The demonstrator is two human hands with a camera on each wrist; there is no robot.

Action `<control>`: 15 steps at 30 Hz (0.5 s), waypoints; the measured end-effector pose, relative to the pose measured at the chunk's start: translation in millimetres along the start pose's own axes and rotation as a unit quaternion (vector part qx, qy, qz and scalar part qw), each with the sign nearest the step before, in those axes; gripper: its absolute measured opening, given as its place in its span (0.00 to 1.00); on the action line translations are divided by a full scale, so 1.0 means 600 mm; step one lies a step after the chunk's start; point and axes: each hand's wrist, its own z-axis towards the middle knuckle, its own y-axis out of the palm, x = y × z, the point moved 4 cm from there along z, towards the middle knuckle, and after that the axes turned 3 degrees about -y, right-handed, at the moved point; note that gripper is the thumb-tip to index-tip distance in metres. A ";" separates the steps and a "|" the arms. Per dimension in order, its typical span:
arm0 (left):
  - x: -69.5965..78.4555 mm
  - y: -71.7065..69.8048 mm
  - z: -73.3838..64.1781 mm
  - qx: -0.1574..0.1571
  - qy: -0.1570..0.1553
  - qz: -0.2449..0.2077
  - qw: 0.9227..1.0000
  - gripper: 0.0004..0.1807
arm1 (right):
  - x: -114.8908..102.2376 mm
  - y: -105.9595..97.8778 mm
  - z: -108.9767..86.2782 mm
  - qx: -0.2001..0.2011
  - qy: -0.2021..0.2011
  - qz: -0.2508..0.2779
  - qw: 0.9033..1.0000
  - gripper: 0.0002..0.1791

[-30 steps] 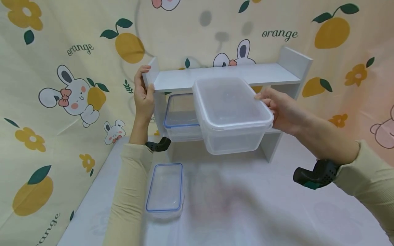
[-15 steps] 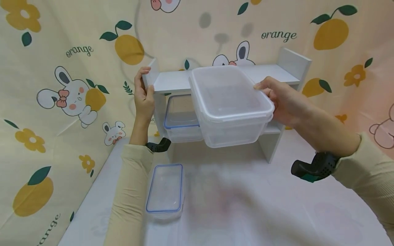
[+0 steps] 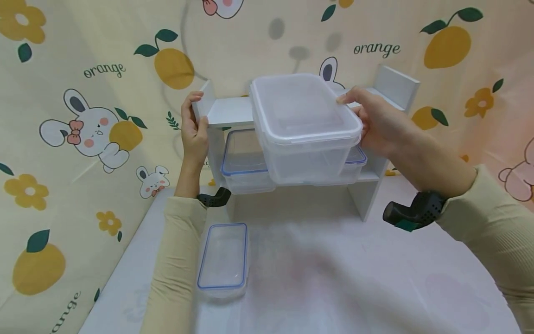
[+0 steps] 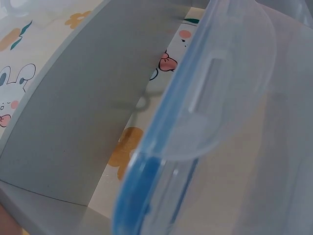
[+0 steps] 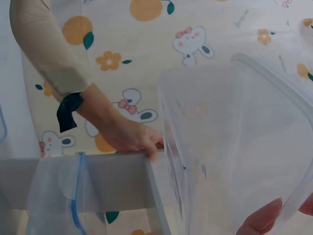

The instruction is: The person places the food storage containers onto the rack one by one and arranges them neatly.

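Observation:
My right hand (image 3: 381,120) grips the right rim of a large frosted plastic food container (image 3: 306,160) with a whitish lid. The container is held slightly tilted in front of the white shelf unit's top board (image 3: 231,110), overlapping its front edge in the head view. My left hand (image 3: 194,132) holds the unit's left side panel (image 3: 203,104), fingers up near its top. In the right wrist view, right fingertips (image 5: 264,218) show at the container's edge. Behind and below it, a blue-rimmed food container (image 3: 246,160) stands on the middle shelf at left, also large in the left wrist view.
A second blue-rimmed container (image 3: 356,155) sits at the right of the middle shelf, partly hidden. On the white table (image 3: 333,278), a smaller blue-rimmed container (image 3: 223,257) lies front left. A printed cloth (image 3: 100,185) hangs behind and at the sides.
My right hand has lifted the large container up and slightly left, from in front of the middle shelf to the top board's level, uncovering the right blue-rimmed container. My left hand stays put.

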 end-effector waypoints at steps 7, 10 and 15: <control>-0.001 -0.001 0.002 0.000 -0.004 -0.003 1.000 0.24 | -0.014 0.009 0.021 0.019 0.010 0.043 0.999 0.29; 0.000 0.000 0.001 -0.002 0.000 -0.007 1.000 0.24 | -0.017 0.012 0.028 0.018 0.012 0.047 0.999 0.30; 0.000 0.000 0.001 -0.003 0.006 -0.011 1.000 0.23 | -0.023 0.018 0.038 0.021 0.016 0.060 0.998 0.31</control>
